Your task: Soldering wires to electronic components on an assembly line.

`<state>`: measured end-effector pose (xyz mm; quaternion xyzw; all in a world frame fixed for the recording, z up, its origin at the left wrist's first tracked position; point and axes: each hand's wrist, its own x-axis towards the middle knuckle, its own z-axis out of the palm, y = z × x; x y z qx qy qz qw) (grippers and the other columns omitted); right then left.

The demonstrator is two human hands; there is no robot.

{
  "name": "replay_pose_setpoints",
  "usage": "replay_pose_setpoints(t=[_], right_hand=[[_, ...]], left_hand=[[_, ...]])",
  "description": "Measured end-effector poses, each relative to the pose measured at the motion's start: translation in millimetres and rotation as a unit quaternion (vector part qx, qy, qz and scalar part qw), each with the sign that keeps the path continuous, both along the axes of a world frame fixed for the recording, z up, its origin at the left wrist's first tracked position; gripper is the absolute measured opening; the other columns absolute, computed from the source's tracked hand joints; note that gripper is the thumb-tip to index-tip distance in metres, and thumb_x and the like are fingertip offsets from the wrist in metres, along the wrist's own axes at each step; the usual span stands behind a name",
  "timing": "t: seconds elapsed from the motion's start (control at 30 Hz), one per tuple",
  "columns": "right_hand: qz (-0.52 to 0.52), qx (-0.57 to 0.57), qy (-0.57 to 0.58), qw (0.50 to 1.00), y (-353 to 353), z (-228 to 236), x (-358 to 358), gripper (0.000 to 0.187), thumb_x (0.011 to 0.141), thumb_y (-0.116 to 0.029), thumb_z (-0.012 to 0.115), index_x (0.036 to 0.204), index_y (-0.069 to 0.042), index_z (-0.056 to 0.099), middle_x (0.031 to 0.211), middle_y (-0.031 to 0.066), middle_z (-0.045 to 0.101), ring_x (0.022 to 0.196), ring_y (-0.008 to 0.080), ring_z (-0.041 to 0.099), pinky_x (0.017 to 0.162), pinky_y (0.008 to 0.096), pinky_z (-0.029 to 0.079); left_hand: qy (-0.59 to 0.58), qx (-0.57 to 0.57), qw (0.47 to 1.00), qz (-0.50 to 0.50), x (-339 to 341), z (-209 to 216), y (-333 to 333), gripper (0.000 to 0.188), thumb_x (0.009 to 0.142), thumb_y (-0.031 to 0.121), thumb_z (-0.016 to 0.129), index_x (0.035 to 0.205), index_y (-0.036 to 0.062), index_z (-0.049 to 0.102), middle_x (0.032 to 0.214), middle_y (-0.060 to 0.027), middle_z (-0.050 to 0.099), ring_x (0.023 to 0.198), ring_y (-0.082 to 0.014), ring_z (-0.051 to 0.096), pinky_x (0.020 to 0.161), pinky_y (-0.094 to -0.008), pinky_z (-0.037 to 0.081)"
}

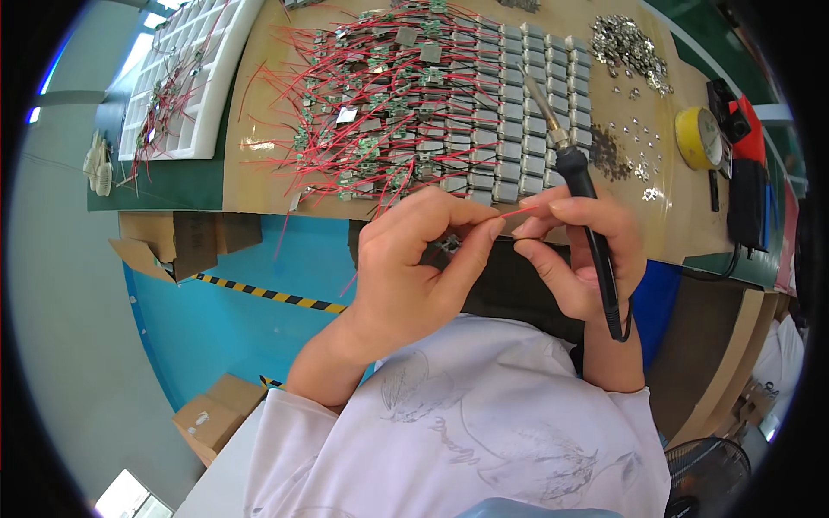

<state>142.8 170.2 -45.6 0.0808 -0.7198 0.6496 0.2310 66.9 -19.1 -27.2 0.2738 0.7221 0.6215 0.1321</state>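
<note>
My left hand (413,263) is closed in a pinch on a thin red wire (515,211) in front of the bench's near edge. A small metallic part (449,244) shows in the gap under its fingers, mostly hidden. My right hand (577,246) carries a soldering iron (575,168) with a black handle, its metal tip pointing up and away over the bench. The thumb and fingertips of that hand are at the wire's free end; whether they touch it I cannot tell. Beyond both hands lie rows of grey metal blocks (509,129) and green circuit boards (367,151) with red wires.
A white divided tray (207,86) stands at the far left with wired boards in it. Small silver pieces (626,47) are heaped at the far right, near a yellow tape roll (698,138). Cardboard boxes (190,242) stand below at left, a fan (708,475) at lower right.
</note>
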Motion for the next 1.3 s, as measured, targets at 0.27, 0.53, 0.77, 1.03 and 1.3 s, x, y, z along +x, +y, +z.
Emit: replay_pose_setpoints(t=[0.27,0.53,0.77,1.03,1.3], right_hand=[[-0.059,0.011,0.031,0.998,45,-14,-2,0.049,0.105,-0.023,0.056,0.143,0.006,0.043,0.097,0.0201,0.073,0.074,0.0209,0.070,0.071,0.0308,0.059],[-0.025,-0.116,0.045,0.992,54,-20,-5,0.035,0.104,-0.020,0.058,0.121,0.011,0.059,0.079,0.0131,0.067,0.060,0.0123,0.062,0.062,0.0357,0.064],[-0.023,-0.073,0.022,0.997,54,-14,-4,0.019,0.099,-0.001,0.052,0.110,0.010,0.062,0.080,0.0115,0.064,0.059,0.0097,0.061,0.061,0.0288,0.061],[-0.015,-0.040,0.000,0.999,53,-12,-4,0.016,0.095,0.001,0.055,0.102,0.009,0.066,0.081,0.0117,0.064,0.059,0.0104,0.063,0.058,0.0228,0.055],[-0.023,-0.035,-0.007,0.999,51,-11,-4,0.016,0.095,0.000,0.055,0.102,0.009,0.067,0.079,0.0115,0.064,0.059,0.0110,0.064,0.054,0.0203,0.051]], left_hand=[[0.210,-0.107,0.971,0.034,-31,4,-1,0.009,0.080,-0.003,0.078,0.087,0.0019,0.073,0.071,-0.0045,0.064,0.057,-0.0123,0.058,0.047,-0.0244,0.043],[0.233,-0.158,0.960,-0.010,-39,-5,8,0.009,0.080,-0.002,0.078,0.083,0.0003,0.070,0.071,-0.0054,0.061,0.058,-0.0139,0.058,0.047,-0.0256,0.045],[0.173,-0.143,0.974,-0.023,-42,0,6,0.009,0.080,-0.004,0.075,0.082,-0.0003,0.068,0.071,-0.0058,0.059,0.061,-0.0150,0.056,0.052,-0.0270,0.045],[0.214,-0.158,0.963,-0.038,-45,-3,3,0.007,0.081,-0.005,0.073,0.082,-0.0011,0.067,0.072,-0.0063,0.059,0.061,-0.0161,0.054,0.054,-0.0282,0.042],[0.226,-0.151,0.961,-0.040,-45,-4,3,0.006,0.082,-0.004,0.073,0.084,-0.0006,0.067,0.071,-0.0065,0.057,0.060,-0.0171,0.053,0.053,-0.0289,0.042]])
